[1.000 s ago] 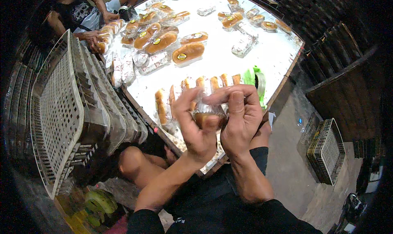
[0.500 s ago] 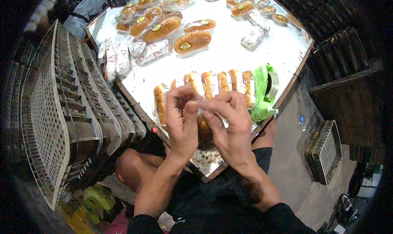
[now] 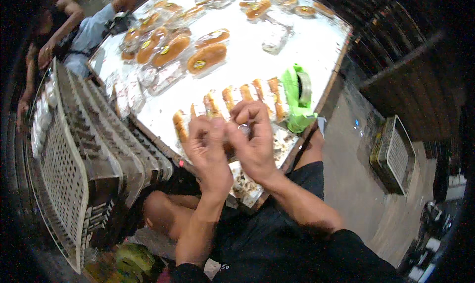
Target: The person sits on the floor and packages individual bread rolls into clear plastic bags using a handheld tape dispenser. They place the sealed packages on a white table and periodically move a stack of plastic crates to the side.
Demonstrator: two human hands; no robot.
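My left hand (image 3: 210, 157) and my right hand (image 3: 254, 147) meet over the near corner of the table, fingers curled and thumbs close together. Both pinch the clear plastic bag (image 3: 243, 128) of a bread roll (image 3: 229, 150), which the hands mostly hide. Just beyond them, a row of bagged bread rolls (image 3: 231, 97) stands side by side. To the right of the row is a green tape dispenser (image 3: 295, 105) with a roll of tape in it.
More bagged rolls (image 3: 208, 58) lie about the white table (image 3: 242, 70). Tall plastic crates (image 3: 62, 154) crowd the left side, with another person's arm (image 3: 62, 30) behind them. Smaller stacked crates (image 3: 396, 157) stand on the floor at right.
The view has shifted, so the table sits farther left and another person's arms now show at upper left. My hands remain close together over the roll, with the right fingers more curled.
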